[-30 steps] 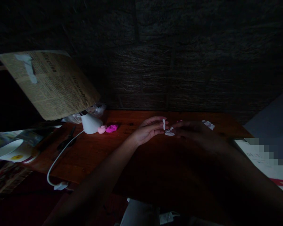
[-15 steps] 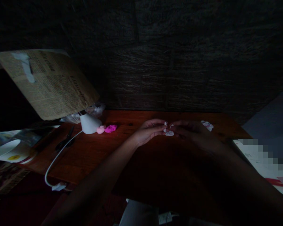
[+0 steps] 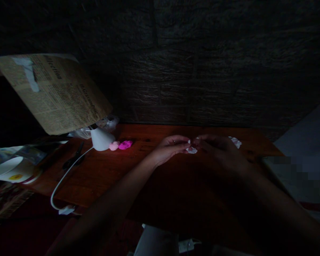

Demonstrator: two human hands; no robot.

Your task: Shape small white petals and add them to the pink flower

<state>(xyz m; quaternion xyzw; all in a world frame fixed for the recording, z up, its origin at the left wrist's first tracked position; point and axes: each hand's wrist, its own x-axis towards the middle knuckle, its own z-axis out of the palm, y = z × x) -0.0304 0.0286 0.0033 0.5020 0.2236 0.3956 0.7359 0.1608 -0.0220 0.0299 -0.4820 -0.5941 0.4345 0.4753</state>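
Fingers pinched, my left hand [image 3: 172,147] holds a small white piece [image 3: 188,142] that looks soft, at its fingertips. Close by on the right, my right hand [image 3: 217,147] is also pinched, and a tiny pale bit shows at its fingertips, too small to name. Under the fingertips a white crumpled piece [image 3: 192,150] lies on the wooden table [image 3: 154,177]. Another whitish crumpled piece [image 3: 235,142] rests beyond my right hand. Left of my hands sit a light pink lump [image 3: 114,145] and a bright magenta lump [image 3: 125,144], side by side.
A lamp with a newsprint-patterned shade [image 3: 66,92] and white base [image 3: 102,139] stands at left, its cable [image 3: 62,183] crossing the table edge. Dark scissors [image 3: 74,160], a white paper cup [image 3: 12,170] and clear plastic [image 3: 108,122] are nearby. A dark wall [image 3: 170,71] rises behind.
The white piece in my left fingers shows less than before. My right fingertips have shifted slightly up and right. The pale sheet at the right edge looks darker now.
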